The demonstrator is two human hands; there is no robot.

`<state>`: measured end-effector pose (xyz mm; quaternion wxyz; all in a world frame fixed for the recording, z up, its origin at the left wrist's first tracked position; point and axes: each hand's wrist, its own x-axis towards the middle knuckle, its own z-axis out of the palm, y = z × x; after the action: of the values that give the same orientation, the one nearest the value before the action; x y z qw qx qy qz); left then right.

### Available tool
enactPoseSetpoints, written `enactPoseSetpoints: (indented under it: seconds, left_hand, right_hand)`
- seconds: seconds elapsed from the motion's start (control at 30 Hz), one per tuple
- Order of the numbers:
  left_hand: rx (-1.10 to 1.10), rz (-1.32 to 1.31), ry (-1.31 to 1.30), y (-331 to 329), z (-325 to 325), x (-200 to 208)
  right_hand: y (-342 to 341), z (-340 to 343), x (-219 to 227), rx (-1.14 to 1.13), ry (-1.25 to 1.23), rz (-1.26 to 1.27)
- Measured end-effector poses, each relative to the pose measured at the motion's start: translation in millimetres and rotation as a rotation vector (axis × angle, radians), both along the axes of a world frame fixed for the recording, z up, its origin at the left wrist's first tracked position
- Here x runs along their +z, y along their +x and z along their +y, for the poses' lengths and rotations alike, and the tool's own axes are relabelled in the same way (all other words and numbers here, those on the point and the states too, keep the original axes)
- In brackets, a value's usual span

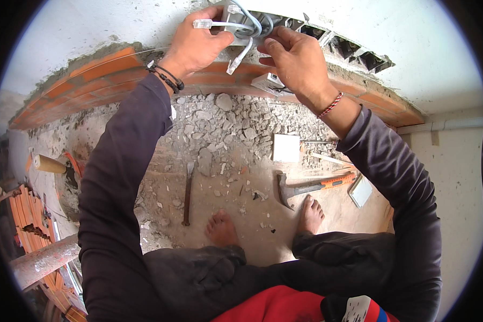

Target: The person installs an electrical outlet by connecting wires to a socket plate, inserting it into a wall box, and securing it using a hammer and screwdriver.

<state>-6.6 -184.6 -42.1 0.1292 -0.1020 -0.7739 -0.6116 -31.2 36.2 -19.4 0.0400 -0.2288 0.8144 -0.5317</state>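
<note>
At the top of the head view, several light grey network cables (256, 24) loop out of a pale wall box (229, 19). Clear plugs end them: one plug (203, 23) points left over my left hand, another plug (233, 66) hangs below the box. My left hand (198, 45) is closed at the box's left side, its thumb along the edge and its other fingers partly hidden. On the right side, my right hand (298, 61) has its fingers curled at the box edge and the cables; what lies between the fingertips is hidden.
A broken-open channel (349, 48) runs right along the wall. Below it are exposed orange bricks (214, 72) and a white socket box (271, 83). Rubble (220, 123), a chisel (188, 193), an orange-handled hammer (316, 186) and white plates (286, 148) lie near my bare feet.
</note>
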Motion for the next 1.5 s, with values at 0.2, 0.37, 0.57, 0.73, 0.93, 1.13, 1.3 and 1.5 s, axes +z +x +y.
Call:
enactPoseSetpoints:
  seconds: [0.2,0.37,0.57,0.73,0.93,1.13,1.3,1.5]
  left_hand:
    - [0.139,0.042,-0.200,8,25,27]
    - [0.224,0.104,-0.392,3,17,35]
    - [0.226,-0.172,-0.468,7,28,52]
    - [0.203,0.130,-0.358,0,16,27]
    - [0.228,0.082,-0.437,6,22,30]
    - [0.300,-0.033,-0.427,14,32,32]
    - [0.155,-0.042,-0.206,11,22,31]
    - [0.062,0.153,-0.064,7,25,28]
  right_hand:
    - [-12,4,-17,-0.053,0.020,0.334]
    - [-6,-5,14,0.040,0.157,0.184]
    - [-7,17,3,0.139,0.082,0.039]
    - [7,14,32,0.270,-0.270,-0.578]
    - [19,11,22,0.134,-0.181,-0.534]
    - [20,20,23,0.136,-0.318,-0.765]
    - [6,9,40,0.259,-0.045,-0.304]
    - [-8,4,41,0.143,0.428,0.472]
